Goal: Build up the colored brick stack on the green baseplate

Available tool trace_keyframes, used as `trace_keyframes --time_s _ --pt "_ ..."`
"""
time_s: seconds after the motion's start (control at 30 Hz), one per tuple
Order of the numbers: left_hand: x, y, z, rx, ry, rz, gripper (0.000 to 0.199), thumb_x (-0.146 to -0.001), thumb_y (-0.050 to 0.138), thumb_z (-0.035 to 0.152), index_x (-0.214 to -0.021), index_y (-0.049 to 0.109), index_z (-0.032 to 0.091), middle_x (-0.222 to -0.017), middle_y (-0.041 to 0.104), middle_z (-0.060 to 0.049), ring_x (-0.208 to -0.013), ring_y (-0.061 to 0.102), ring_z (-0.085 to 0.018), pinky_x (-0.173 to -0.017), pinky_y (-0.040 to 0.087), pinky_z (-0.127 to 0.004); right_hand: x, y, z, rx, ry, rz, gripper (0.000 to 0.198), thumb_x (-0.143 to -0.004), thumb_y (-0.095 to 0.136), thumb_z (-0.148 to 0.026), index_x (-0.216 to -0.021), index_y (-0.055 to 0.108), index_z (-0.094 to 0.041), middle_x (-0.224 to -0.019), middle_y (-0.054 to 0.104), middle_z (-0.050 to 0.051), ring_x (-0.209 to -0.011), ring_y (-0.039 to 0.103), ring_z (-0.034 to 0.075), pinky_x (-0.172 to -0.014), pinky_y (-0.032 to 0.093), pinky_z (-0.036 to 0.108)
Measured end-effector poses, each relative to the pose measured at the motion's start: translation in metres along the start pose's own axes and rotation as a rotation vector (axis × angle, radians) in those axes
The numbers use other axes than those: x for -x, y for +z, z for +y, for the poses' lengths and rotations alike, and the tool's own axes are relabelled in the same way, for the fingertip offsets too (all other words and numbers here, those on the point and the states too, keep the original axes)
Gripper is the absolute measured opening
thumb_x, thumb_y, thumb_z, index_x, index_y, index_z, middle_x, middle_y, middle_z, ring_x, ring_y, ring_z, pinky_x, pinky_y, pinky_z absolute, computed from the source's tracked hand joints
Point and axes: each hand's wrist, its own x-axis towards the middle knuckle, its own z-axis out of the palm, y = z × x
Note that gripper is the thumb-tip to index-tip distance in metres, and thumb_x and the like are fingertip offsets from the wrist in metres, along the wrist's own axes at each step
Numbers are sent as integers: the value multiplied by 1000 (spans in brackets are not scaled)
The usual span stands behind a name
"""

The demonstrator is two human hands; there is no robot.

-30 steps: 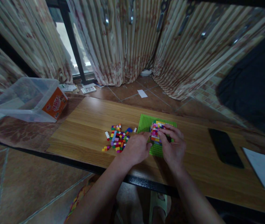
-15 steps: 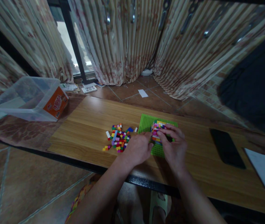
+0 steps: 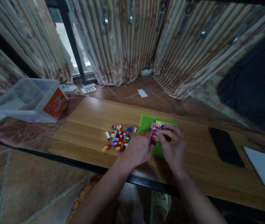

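Observation:
A stack of multicoloured toy bricks (image 3: 157, 125) stands on a green studded baseplate (image 3: 144, 121). My left hand (image 3: 140, 147) grips the stack's left side; its fingers are curled and partly hidden. From the right, my right hand (image 3: 174, 144) has thumb and forefinger closed at the stack's near top, around pink and purple bricks. Whether a separate small brick is between those fingertips cannot be made out. Left of the baseplate, a pile of loose bricks (image 3: 117, 138) in many colours is spread on the wooden table (image 3: 88, 124).
A clear plastic bin (image 3: 30, 107) with an orange label stands at the far left. On the right lie a black phone (image 3: 226, 147) and a white sheet or pad (image 3: 263, 168). Striped curtains (image 3: 113, 46) hang beyond the table, whose dark front edge (image 3: 146, 184) runs nearest me.
The view has shifted very slightly. Both hands stay at the brick stack, with only a small movement of the right fingers; the loose bricks are unchanged.

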Motion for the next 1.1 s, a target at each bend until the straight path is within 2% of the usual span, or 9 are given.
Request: trace_keyframes --time_s 0.37,0.67,1.1 --pt "-1 -5 3 18 -39 23 35 -89 54 22 -123 59 14 -105 71 -11 -97 69 -26 -88 55 -38 -3 -3 -2 3 -5 -4 18 -86 65 -37 -81 75 -24 -105 69 6 -105 61 24 -98 42 45" --pt "-2 -2 7 19 -47 35 38 -88 53 20 -125 57 13 -112 70 -12 -99 68 -27 -89 55 -40 -3 4 -8 105 -14 29 20 -83 69 -41 -86 74 -22 -105 69 7 -106 59 25 -97 42 45" --pt "0 1 6 8 -23 31 45 -89 52 20 -132 52 11 -118 68 -15 -102 68 -27 -92 55 -42 -3 6 -6 86 -13 29 15 -82 71 -37 -83 74 -22 -101 68 6 -104 60 25 -96 42 46"
